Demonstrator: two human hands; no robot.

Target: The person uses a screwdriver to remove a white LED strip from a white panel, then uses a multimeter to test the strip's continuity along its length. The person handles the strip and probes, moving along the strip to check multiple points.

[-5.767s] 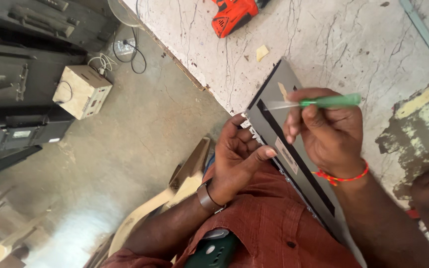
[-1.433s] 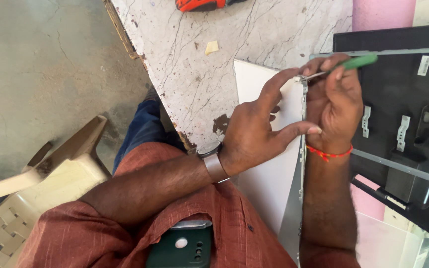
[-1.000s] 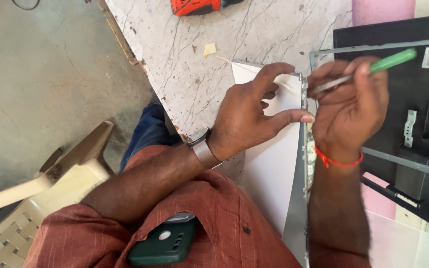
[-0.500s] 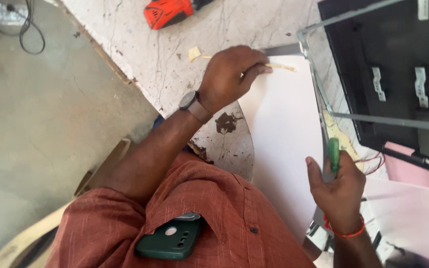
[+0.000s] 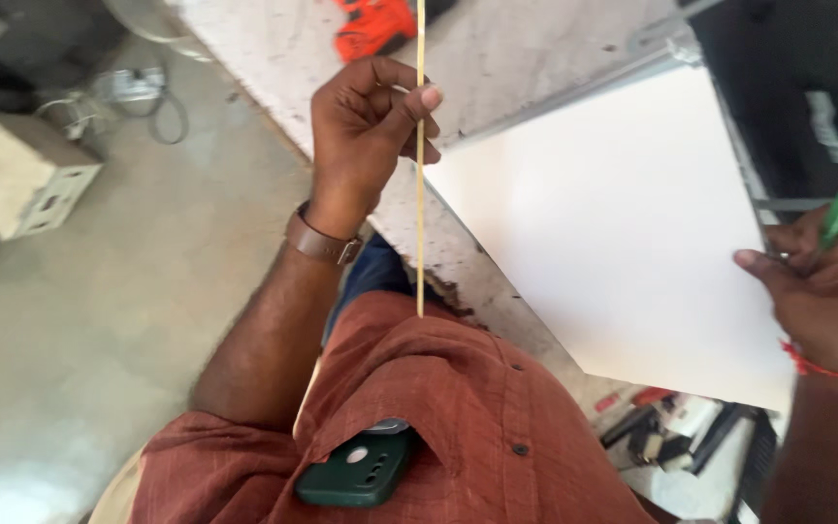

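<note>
**Around the workbench**

A red power tool (image 5: 372,24) lies on the marbled white tabletop (image 5: 526,53). On the grey concrete floor (image 5: 99,320) sit a beige box (image 5: 16,175) and a coiled cable (image 5: 143,97). A green phone (image 5: 356,473) fills the rust shirt's (image 5: 458,427) pocket. Small tools (image 5: 671,437) lie below the table edge.

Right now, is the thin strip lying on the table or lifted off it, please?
Lifted off: the left hand pinches the thin strip, which hangs straight above the table.
</note>
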